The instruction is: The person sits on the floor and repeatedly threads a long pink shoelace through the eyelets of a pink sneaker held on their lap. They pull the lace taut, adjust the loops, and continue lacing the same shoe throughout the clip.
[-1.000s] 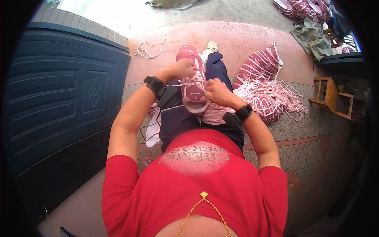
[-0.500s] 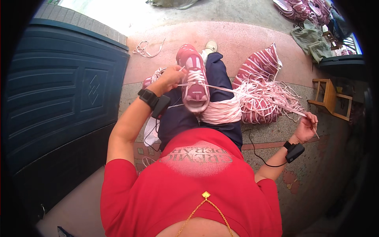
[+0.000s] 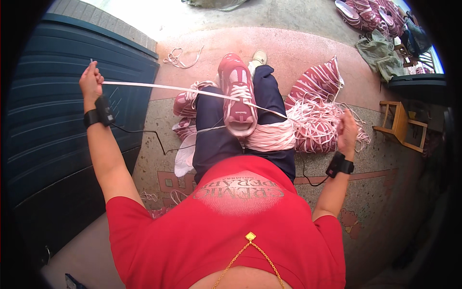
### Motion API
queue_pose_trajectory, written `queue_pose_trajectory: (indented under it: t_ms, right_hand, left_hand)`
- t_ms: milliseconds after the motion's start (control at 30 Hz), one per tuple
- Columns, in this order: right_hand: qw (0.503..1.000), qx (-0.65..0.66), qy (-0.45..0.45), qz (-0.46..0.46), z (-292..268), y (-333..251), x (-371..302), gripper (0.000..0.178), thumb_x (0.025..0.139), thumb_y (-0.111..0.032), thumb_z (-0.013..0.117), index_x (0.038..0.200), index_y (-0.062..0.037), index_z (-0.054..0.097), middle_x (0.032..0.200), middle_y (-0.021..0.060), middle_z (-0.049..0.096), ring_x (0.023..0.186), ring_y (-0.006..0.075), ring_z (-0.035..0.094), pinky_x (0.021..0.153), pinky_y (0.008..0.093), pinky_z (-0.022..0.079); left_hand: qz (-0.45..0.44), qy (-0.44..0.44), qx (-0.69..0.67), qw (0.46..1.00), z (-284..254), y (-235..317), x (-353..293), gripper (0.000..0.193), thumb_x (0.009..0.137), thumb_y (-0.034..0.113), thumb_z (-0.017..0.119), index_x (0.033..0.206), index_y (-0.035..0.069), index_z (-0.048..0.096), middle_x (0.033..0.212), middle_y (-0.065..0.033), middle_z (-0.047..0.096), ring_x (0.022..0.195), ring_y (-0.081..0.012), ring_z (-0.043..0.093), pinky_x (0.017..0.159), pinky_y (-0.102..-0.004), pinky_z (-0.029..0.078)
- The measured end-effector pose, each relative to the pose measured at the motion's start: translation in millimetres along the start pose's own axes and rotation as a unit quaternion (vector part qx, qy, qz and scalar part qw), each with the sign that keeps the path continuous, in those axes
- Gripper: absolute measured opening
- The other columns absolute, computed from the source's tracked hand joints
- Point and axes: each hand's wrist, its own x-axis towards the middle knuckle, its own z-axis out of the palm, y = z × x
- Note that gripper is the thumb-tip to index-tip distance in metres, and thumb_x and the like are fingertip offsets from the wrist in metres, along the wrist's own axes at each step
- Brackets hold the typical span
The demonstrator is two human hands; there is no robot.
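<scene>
A pink sneaker [image 3: 240,116] rests across my lap, toe pointing away, with white laces crossed through its upper eyelets. Out at the far left, my left hand [image 3: 90,83] is closed on the end of a pale shoelace [image 3: 163,87], drawn taut from the sneaker. The lace's other side runs rightward from the shoe toward my right hand [image 3: 347,132]. That hand is raised beside the lace pile with its fingers closed on the lace; the fingertips are slightly blurred. A thick bundle of pale pink laces [image 3: 270,136] is wrapped round my right thigh.
Loose laces [image 3: 315,115] lie heaped over pink-striped bundles at the right. More pink sneakers [image 3: 185,106] sit left of my leg. A blue panelled door [image 3: 62,106] stands close on the left, a wooden stool [image 3: 397,120] on the right. Sneakers [image 3: 368,14] are piled far right.
My left hand has moved from beside the sneaker far out to the left, drawing the lace long and taut. My right hand has come inward and up, nearer the lace pile.
</scene>
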Motion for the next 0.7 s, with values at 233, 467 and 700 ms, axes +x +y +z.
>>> queue_pose_trajectory:
  t_ms: [233,467,700]
  right_hand:
    - [0.926,-0.219,-0.307,0.018,140,50,-35,0.028,0.09,-0.011,0.052,0.113,0.0032,0.056,0.082,0.0049,0.066,0.071,0.0101,0.058,0.069,0.0235,0.046]
    - [0.9,-0.205,-0.349,0.159,182,64,-59,0.021,0.094,-0.015,0.048,0.102,0.0015,0.059,0.077,0.0014,0.061,0.068,0.0054,0.051,0.064,0.02,0.043]
    - [0.876,-0.317,-0.363,-0.012,183,74,-53,0.023,0.09,-0.017,0.052,0.094,0.003,0.063,0.078,0.0108,0.063,0.071,0.0161,0.058,0.066,0.029,0.045]
  left_hand:
    - [-0.148,-0.322,0.167,0.92,113,-109,-124,0.017,0.09,0.012,0.054,0.103,0.002,0.057,0.076,-0.0041,0.062,0.065,-0.0087,0.056,0.059,-0.0219,0.046]
    - [0.189,-0.349,0.302,0.867,186,-155,-226,0.015,0.087,0.013,0.058,0.091,-0.001,0.06,0.085,-0.0197,0.063,0.079,-0.0333,0.063,0.07,-0.0379,0.048]
    - [0.178,-0.341,0.336,0.86,194,-169,-221,0.014,0.086,0.014,0.058,0.088,0.001,0.062,0.081,-0.0179,0.062,0.08,-0.0342,0.061,0.07,-0.0399,0.047]
